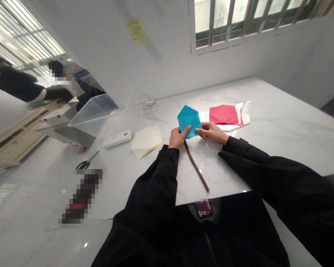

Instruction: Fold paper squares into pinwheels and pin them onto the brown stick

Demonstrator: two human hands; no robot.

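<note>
A blue folded paper (189,120) with a pointed top is held up over the table between my two hands. My left hand (178,137) pinches its lower left part, the thumb lying across the front. At the lower right edge my right hand (213,132) grips it, thumb in front and fingers behind. Creases run over the blue sheet. Below the hands a thin brown stick (196,167) lies on the table, its upper end close to my left hand. Red folded paper (224,114) rests on white sheets beyond my right hand.
Cream and yellow paper (146,142) lies left of my hands, beside a white oblong device (117,139). Farther left are scissors (87,161) and a clear plastic bin (100,113). A white cable (149,105) lies by the wall. Other people are at the far left.
</note>
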